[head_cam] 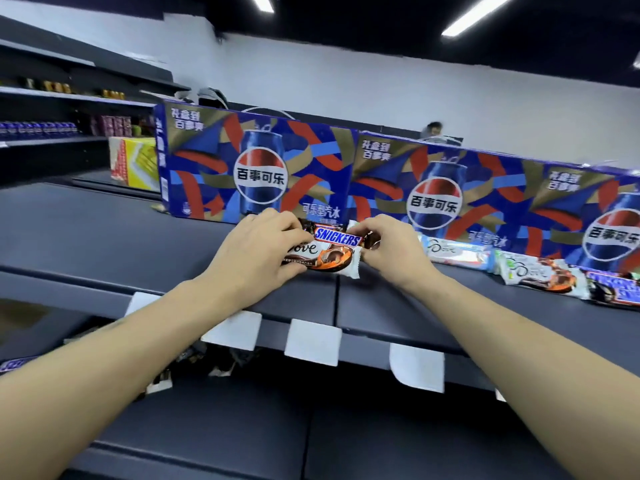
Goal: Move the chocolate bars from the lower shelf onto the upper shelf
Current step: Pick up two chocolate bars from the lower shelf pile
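Hands [254,249] [391,247] gripping Snickers bar [337,237] and Dove bar [322,256] on upper shelf [104,244].

White wall [381,81], black ceiling [346,15], striplights [478,13]

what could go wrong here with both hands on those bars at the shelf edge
1. The Dove bar lies near the front lip of the upper shelf, its white end past the right hand; a nudge could tip it down to the lower shelf.
2. The Snickers bar sits stacked on the Dove bar, so when the left hand loosens its grip it may slide off.
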A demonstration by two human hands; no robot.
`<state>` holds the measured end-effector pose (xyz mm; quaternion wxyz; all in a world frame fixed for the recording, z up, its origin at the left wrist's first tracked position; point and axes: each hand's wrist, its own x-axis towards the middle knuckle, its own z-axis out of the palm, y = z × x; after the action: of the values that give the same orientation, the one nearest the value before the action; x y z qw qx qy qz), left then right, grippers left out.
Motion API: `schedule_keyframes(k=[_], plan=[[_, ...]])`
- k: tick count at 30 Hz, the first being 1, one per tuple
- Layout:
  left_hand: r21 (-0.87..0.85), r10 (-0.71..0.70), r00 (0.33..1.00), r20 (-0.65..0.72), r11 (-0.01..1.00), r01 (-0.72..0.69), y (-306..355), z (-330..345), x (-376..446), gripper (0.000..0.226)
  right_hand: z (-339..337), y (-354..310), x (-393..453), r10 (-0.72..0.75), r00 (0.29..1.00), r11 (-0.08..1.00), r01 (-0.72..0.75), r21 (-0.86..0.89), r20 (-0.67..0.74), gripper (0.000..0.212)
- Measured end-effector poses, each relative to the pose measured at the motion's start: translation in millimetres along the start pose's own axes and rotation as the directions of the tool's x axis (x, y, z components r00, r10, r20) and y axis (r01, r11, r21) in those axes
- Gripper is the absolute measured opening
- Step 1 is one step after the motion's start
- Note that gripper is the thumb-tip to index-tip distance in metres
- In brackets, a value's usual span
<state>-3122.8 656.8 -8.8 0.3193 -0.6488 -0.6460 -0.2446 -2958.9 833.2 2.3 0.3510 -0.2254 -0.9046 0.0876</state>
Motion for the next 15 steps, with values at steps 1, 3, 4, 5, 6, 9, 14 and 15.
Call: schedule_keyframes(k=[1,3,4,5,6,9,14,15], plan=[[0.001,-0.007,1.000,0.007,1.000,0.007,-10.3,-1.5,-3.6,0.044,8.2,-5.6,6.3,0.004,1.000,1.000,-0.004,-0.003,0.010,0.027],[-0.002,-0.023,1.000,0.015,1.000,0.023,-29.5,-4.4,-11.3,0.044,23.2,-16.0,18.3,0.004,0.999,1.000,-0.004,-0.018,0.042,0.031],[-0.003,-0.032,0.999,0.016,0.999,0.032,-38.6,-5.4,-15.2,0.045,30.2,-21.5,23.9,0.002,0.998,1.000,-0.001,-0.018,0.055,0.032],[-0.003,-0.042,0.999,0.022,0.999,0.042,-46.9,-6.1,-18.8,0.046,36.5,-26.7,29.0,-0.001,0.998,1.000,0.001,-0.011,0.063,0.032],[-0.006,-0.051,0.998,0.035,0.999,0.051,-54.6,-7.2,-22.2,0.047,42.8,-31.8,33.7,-0.001,0.998,1.000,0.001,0.001,0.068,0.031],[-0.014,-0.065,0.996,0.067,0.998,0.066,-74.2,-12.1,-29.8,0.050,62.3,-41.2,47.3,-0.005,0.996,1.000,0.003,0.015,0.094,0.029],[-0.077,-0.134,0.990,0.047,0.988,0.138,-98.6,-18.2,-40.6,0.047,87.3,-52.0,65.3,-0.022,0.988,0.999,0.025,-0.019,0.152,0.031],[-0.081,-0.139,0.989,0.047,0.987,0.142,-102.4,-18.6,-41.6,0.047,90.0,-54.1,67.8,-0.024,0.988,0.999,0.030,-0.033,0.152,0.031]])
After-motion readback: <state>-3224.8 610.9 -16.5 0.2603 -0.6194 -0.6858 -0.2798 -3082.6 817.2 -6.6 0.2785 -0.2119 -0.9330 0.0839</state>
